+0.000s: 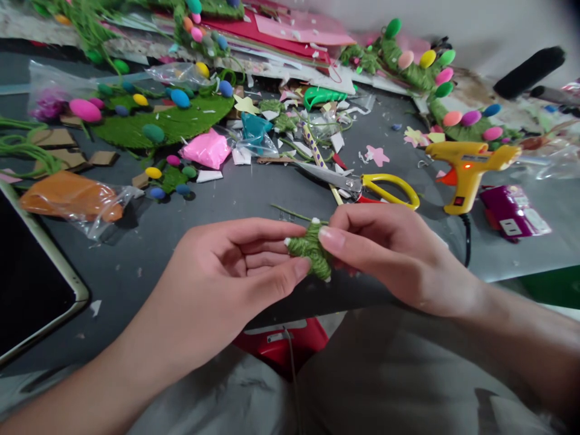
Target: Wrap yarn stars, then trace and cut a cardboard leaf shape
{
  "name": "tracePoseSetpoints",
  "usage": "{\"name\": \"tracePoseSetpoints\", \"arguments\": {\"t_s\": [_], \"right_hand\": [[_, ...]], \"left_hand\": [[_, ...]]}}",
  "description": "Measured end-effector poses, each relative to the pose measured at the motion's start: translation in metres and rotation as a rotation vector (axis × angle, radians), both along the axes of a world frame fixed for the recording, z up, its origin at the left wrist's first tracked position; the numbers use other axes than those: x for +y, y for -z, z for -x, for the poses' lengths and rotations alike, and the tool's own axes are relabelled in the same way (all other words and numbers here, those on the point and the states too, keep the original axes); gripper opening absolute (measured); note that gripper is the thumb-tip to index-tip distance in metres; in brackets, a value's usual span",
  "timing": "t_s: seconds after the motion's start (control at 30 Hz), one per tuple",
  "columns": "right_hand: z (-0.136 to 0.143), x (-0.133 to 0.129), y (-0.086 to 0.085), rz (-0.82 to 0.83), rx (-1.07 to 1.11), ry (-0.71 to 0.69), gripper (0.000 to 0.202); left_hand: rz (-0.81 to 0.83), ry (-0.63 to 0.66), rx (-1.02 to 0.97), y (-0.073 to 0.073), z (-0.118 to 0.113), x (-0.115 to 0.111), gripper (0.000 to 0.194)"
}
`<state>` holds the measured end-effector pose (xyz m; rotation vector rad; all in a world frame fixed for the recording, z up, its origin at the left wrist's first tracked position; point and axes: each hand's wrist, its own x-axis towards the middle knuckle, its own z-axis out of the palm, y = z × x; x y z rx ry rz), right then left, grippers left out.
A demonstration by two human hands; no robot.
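Note:
Between my two hands, above the table's near edge, is a small star wrapped in green yarn, with white tips poking out. My left hand pinches its left side between thumb and fingers. On the right side, the thumb and bent fingers of my right hand grip it too. A loose strand of green yarn sticks out behind the star toward the left. Just beyond my right hand lie scissors with yellow handles, their blades pointing left.
A yellow glue gun with a lit red light stands at right, beside a purple packet. A tablet lies at left. Bags of orange clay and pink clay, paper scraps and yarn-wrapped pieces with coloured balls crowd the back.

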<state>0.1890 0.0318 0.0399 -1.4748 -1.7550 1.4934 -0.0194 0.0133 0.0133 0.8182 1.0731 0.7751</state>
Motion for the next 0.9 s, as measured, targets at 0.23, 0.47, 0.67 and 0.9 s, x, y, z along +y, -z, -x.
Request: {"name": "tracePoseSetpoints", "arguments": {"t_s": [0.23, 0.47, 0.67, 0.9], "right_hand": [[0.003, -0.002, 0.003, 0.032, -0.025, 0.007, 0.042], [-0.001, 0.001, 0.002, 0.007, -0.009, -0.044, 0.054], [0.001, 0.002, 0.002, 0.005, -0.041, -0.04, 0.053], [-0.01, 0.006, 0.002, -0.231, -0.113, 0.074, 0.031]], "left_hand": [[0.011, 0.014, 0.006, 0.0, 0.001, -0.001, 0.033], [0.012, 0.03, -0.01, 0.0, 0.002, -0.001, 0.035], [-0.004, 0.026, 0.039, 0.001, 0.0, 0.0, 0.035], [-0.013, 0.001, 0.088, 0.002, 0.001, 0.002, 0.036]]}}
